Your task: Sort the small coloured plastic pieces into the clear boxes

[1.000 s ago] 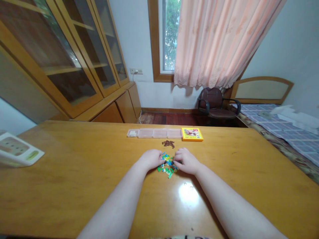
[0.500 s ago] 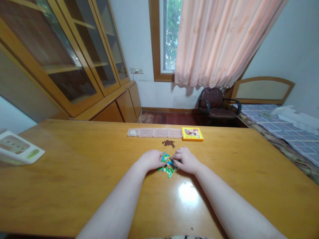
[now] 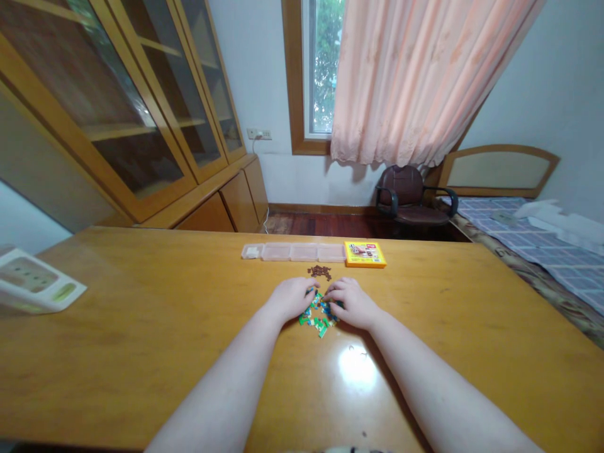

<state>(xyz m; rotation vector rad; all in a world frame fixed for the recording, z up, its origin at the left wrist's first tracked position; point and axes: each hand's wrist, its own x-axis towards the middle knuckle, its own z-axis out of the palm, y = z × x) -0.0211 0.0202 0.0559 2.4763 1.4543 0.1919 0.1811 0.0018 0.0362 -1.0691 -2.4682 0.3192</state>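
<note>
A loose pile of small toy bricks (image 3: 321, 324), green, blue, white and yellow, lies on the table between my two hands. My left hand (image 3: 291, 298) rests at the pile's upper left edge, thumb and fingers apart, fingertips among the bricks. On the right side, my right hand (image 3: 350, 303) bends over the pile with its fingers spread and touching the bricks. Some bricks are hidden under the fingers. Just beyond both hands sits a separate small heap of brown bricks (image 3: 319, 272).
A clear plastic tray with compartments (image 3: 303, 253) lies near the table's far edge, beside a yellow box (image 3: 365, 254). At far left stands a white plastic container (image 3: 42, 283). Two tiny pieces (image 3: 357, 351) lie nearer me. Past the table is a chair (image 3: 406, 189).
My left hand has shifted slightly away from me and to the right. Bricks in the pile have spread apart, leaving a gap in the middle. The right hand stays nearly in place.
</note>
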